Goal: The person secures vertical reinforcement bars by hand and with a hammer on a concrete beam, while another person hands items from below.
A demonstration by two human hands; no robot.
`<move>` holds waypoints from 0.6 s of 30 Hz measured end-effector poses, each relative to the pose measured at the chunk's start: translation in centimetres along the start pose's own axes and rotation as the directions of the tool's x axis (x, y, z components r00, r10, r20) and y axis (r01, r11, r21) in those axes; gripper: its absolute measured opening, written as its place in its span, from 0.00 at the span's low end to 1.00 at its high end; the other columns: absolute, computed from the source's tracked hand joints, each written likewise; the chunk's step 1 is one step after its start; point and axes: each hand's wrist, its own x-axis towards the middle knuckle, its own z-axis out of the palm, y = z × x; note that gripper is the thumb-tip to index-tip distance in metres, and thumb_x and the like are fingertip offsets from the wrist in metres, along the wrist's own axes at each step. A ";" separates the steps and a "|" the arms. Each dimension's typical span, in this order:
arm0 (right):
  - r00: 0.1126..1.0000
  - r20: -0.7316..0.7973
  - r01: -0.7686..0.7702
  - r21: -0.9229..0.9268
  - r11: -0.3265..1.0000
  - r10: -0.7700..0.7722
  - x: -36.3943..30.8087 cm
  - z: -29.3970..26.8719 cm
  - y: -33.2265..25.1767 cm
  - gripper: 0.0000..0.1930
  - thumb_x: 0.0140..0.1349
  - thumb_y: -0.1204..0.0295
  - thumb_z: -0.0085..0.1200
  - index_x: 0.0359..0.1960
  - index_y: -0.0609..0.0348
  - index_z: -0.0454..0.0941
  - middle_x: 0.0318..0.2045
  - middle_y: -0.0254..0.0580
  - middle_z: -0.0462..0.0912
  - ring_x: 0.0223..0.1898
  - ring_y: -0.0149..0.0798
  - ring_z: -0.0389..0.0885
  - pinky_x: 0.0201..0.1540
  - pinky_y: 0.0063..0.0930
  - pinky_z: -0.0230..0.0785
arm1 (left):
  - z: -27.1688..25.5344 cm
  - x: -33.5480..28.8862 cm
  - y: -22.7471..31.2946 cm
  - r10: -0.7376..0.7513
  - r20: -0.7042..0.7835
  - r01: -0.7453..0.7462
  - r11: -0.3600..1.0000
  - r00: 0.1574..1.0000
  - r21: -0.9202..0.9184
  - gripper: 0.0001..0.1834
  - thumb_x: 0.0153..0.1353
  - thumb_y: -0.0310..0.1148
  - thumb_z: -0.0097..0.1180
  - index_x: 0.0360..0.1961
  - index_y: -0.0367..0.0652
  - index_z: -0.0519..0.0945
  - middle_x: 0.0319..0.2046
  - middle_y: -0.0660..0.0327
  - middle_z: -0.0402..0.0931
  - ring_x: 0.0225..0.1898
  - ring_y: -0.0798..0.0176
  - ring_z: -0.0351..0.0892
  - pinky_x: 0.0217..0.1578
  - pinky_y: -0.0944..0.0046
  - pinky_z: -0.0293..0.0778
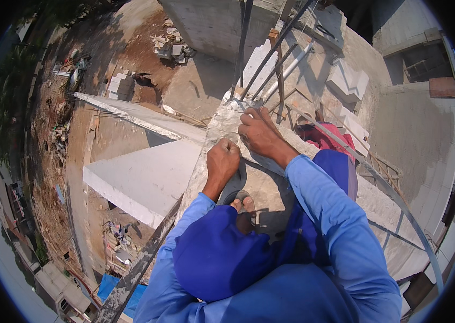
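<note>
My left hand (223,161) is closed in a fist, low over the rough concrete wall top (214,126). What it grips, if anything, is hidden. My right hand (262,134) is a little farther off and to the right, its fingers curled together at the foot of several dark steel rebars (277,49). Anything between those fingers is too small or covered to name. A grey curved strip (367,153) runs from near my right hand down to the lower right. One bare foot in a sandal (244,202) shows below my hands.
Pale slabs (144,169) jut out over a deep drop to the ground on the left. White blocks (347,81) and a white pipe (290,67) lie at the right, near a person's red garment (325,135). A weathered beam (136,269) runs along my left side.
</note>
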 end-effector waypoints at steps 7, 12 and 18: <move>0.971 -0.235 -0.014 0.075 0.997 0.031 -0.5 -3.3 -0.1 0.13 0.46 0.79 0.63 0.36 0.55 0.79 0.41 0.45 0.75 0.56 0.50 0.70 0.53 0.45 0.63 | -2.0 -1.3 1.2 -0.038 -0.007 0.036 0.982 0.999 -0.185 0.09 0.54 0.33 0.56 0.28 0.36 0.81 0.24 0.52 0.81 0.27 0.59 0.80 0.33 0.60 0.75; 0.869 -0.098 -0.444 0.281 0.851 0.485 -1.1 -2.5 0.5 0.11 0.55 0.74 0.57 0.40 0.62 0.77 0.44 0.56 0.77 0.48 0.57 0.76 0.49 0.43 0.70 | -2.2 -1.8 0.8 -0.022 0.004 0.022 0.967 1.000 -0.252 0.09 0.53 0.32 0.57 0.28 0.36 0.82 0.23 0.54 0.81 0.26 0.63 0.79 0.32 0.62 0.74; 0.683 0.263 -0.721 0.391 0.572 0.681 0.6 -0.5 -0.5 0.14 0.58 0.66 0.52 0.38 0.63 0.80 0.41 0.60 0.81 0.46 0.58 0.80 0.50 0.45 0.71 | -2.8 -1.1 0.8 0.049 -0.006 -0.049 0.987 0.999 -0.156 0.09 0.55 0.32 0.57 0.29 0.35 0.82 0.23 0.52 0.81 0.27 0.60 0.81 0.33 0.61 0.74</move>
